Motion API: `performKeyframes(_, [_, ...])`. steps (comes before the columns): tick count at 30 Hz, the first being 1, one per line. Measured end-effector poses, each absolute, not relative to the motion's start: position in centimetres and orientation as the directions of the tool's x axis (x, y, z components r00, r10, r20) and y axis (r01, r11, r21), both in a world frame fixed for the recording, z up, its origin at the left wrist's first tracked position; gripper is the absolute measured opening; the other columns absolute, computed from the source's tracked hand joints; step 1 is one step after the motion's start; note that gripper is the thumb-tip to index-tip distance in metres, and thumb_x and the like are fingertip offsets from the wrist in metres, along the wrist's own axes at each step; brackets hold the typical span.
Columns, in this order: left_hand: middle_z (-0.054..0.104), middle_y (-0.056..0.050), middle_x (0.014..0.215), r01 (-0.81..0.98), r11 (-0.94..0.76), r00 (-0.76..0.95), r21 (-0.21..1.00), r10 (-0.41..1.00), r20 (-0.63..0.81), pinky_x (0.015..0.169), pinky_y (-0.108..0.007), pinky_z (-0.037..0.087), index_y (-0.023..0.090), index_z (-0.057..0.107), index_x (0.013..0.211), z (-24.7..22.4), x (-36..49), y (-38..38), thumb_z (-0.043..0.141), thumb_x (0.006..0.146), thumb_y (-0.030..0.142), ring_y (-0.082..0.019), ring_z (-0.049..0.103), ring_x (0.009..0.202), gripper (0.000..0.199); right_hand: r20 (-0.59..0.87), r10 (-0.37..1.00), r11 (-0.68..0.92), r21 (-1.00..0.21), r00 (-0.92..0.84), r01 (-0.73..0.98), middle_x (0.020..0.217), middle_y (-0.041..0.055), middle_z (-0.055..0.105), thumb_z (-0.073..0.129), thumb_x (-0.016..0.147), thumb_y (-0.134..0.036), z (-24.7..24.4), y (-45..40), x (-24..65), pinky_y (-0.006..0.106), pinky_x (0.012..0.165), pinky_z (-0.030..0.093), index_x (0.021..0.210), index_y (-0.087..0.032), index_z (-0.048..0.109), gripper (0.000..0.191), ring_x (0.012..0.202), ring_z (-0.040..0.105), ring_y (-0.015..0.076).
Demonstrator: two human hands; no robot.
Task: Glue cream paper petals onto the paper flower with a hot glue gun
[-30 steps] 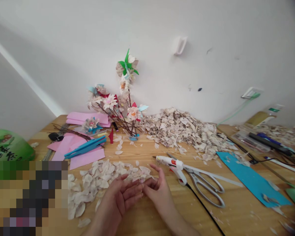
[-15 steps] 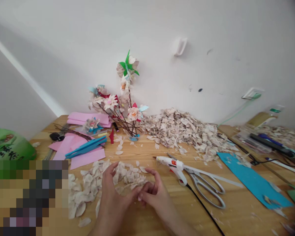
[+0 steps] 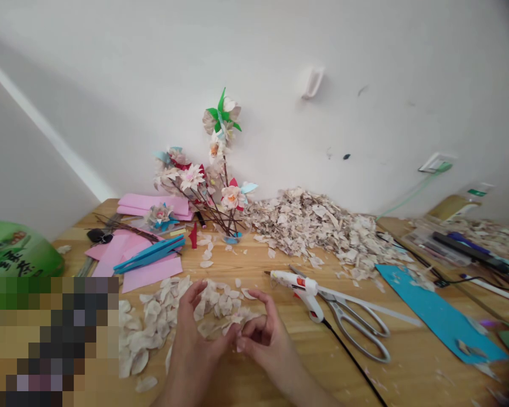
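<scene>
Left hand [image 3: 190, 333] and right hand [image 3: 265, 333] meet low over a loose drift of pale petals [image 3: 152, 322] on a wooden table [image 3: 229, 379], fingers curled and tips together at the drift's right edge; a small pale scrap seems pinched there, though it is too small to be sure. Just right of the hands lie a white hot glue gun [image 3: 297, 288] and steel scissors [image 3: 356, 322]. The gun's nozzle points toward the hands, and its black cord [image 3: 352, 362] trails past the right forearm (one careless elbow could snag it and drag the gun over, and a hot nozzle would burn skin, if it is switched on, which cannot be told from here). Farther off are pink paper [image 3: 150, 271], a blue card [image 3: 436, 314], a heap of petal scraps [image 3: 318, 226] and paper flowers on twigs in a glass vase [image 3: 233, 240].
</scene>
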State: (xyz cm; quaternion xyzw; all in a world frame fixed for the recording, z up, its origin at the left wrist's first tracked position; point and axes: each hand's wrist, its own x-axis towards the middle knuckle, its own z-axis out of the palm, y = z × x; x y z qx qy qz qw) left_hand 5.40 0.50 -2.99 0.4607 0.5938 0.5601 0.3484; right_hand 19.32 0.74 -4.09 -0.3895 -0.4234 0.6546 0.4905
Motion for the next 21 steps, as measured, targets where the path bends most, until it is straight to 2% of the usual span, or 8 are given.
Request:
performKeyframes(3, [0.049, -0.011, 0.122, 0.144, -0.076, -0.335, 0.987, 0.934, 0.121, 0.098, -0.049, 0.036, 0.022, 0.044, 0.114, -3.09, 5.38, 0.43, 0.076, 0.056, 0.027, -0.031, 0.048, 0.115, 0.067, -0.090, 0.973, -0.160, -0.927, -0.213, -0.338, 0.052, -0.0100, 0.061, 0.078, 0.059, -0.024, -4.08, 0.79, 19.17, 0.023, 0.056, 0.039, 0.115, -0.022, 0.029, 0.074, 0.049, 0.053, 0.0115])
performKeyframes(10, [0.053, -0.010, 0.119, 0.240, -0.160, -0.350, 0.958, 0.906, 0.239, 0.099, -0.048, 0.034, 0.022, 0.048, 0.113, -3.10, 5.72, -0.02, 0.079, 0.053, 0.028, -0.031, 0.048, 0.113, 0.068, -0.099, 0.976, -0.163, -0.922, -0.194, -0.352, 0.050, -0.0115, 0.058, 0.080, 0.057, -0.025, -3.67, 0.80, 19.13, 0.020, 0.047, 0.035, 0.111, -0.023, 0.031, 0.073, 0.044, 0.050, 0.0092])
performKeyframes(16, [0.053, -0.010, 0.119, 0.196, -0.126, -0.327, 0.972, 0.926, 0.186, 0.098, -0.047, 0.035, 0.023, 0.049, 0.111, -3.11, 5.45, 0.04, 0.078, 0.055, 0.027, -0.030, 0.049, 0.113, 0.064, -0.089, 0.978, -0.142, -0.947, -0.189, -0.288, 0.052, -0.0098, 0.060, 0.078, 0.058, -0.023, -3.63, 0.64, 19.19, 0.024, 0.053, 0.039, 0.116, -0.023, 0.030, 0.074, 0.049, 0.056, 0.0128])
performKeyframes(21, [0.052, -0.009, 0.119, 0.107, -0.097, -0.342, 0.990, 0.931, 0.128, 0.098, -0.045, 0.037, 0.024, 0.047, 0.111, -3.18, 5.62, 0.27, 0.077, 0.056, 0.027, -0.029, 0.049, 0.114, 0.062, -0.051, 0.979, -0.091, -0.976, -0.199, -0.196, 0.060, -0.0085, 0.061, 0.070, 0.067, -0.019, -3.88, 0.28, 19.55, 0.026, 0.060, 0.042, 0.122, -0.024, 0.028, 0.070, 0.058, 0.058, 0.0135])
